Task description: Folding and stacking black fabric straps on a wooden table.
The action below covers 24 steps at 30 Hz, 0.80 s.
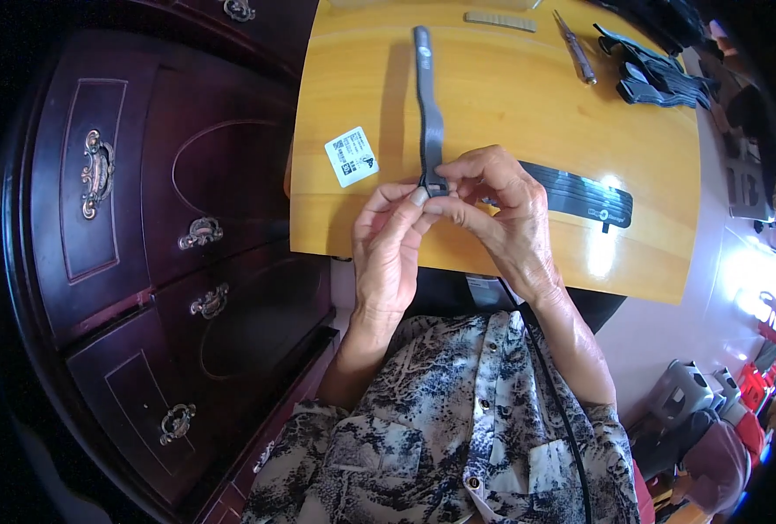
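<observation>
A dark grey strap (427, 105) stretches away from me over the yellow table, with a small rectangular loop at its near end. My left hand (386, 240) pinches that end between thumb and fingers, the thumb pressed beside the loop. From the other side, my right hand (515, 218) grips the same end with its thumb and forefinger. The fingertips partly hide the loop, so I cannot tell how the strap runs through it. A flat stack of black straps (563, 194) lies just right of my right hand. Left of the strap is a white printed label (351, 157).
At the far right of the table (344, 79) sits a heap of dark straps (659, 80), with a slim pen-like tool (577, 52) beside it. A beige strip (500, 21) lies at the back. Dark wooden drawers (222, 166) stand close on the left. Grey stools (680, 393) are on the right.
</observation>
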### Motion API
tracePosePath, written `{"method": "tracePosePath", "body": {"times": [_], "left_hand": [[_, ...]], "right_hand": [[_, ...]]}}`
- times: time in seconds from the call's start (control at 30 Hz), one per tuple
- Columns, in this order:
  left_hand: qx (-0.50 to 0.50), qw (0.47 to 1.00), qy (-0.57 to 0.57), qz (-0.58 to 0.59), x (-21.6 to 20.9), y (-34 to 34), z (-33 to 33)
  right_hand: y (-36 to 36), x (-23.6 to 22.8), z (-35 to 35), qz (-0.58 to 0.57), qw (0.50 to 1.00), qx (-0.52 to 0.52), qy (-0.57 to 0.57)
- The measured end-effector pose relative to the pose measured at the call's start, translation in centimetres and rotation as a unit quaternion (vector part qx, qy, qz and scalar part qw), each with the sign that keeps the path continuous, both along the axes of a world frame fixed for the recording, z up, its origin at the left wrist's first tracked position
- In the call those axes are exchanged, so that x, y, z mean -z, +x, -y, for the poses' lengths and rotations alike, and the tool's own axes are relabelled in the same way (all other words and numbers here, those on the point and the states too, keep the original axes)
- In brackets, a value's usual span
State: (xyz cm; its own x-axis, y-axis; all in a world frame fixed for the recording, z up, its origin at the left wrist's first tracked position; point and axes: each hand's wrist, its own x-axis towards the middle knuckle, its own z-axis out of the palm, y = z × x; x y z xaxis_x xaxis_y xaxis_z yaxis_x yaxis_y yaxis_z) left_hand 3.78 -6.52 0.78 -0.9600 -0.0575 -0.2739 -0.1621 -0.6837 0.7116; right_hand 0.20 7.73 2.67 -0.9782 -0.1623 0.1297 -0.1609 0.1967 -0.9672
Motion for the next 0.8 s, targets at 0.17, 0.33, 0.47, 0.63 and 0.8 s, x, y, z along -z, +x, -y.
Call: {"method": "tracePosePath", "body": {"times": [0.17, 0.33, 0.47, 0.63, 0.8], "left_hand": [[-0.009, 0.998, -0.068, -0.007, -0.4, -0.2, -0.6], [-0.024, 0.992, -0.121, -0.024, 0.4, -0.1, -2.0], [-0.028, 0.992, -0.117, -0.023, 1.0, -0.2, -2.4], [-0.01, 0.988, -0.152, -0.034, 0.9, -0.1, -2.2], [-0.008, 0.992, -0.111, -0.052, -0.4, -0.5, -1.6]], "right_hand": [[0.0, -0.3, -0.2, -0.005, 1.0, 0.002, 0.021], [0.9, -0.5, 0.0, -0.006, 0.999, 0.035, 0.026], [1.1, 0.2, 0.8, -0.17, 0.967, 0.075, 0.172], [0.0, 1.0, 0.2, -0.125, 0.969, 0.081, 0.199], [-1.2, -0.1, -1.0, 0.038, 0.997, 0.021, 0.064]]}}
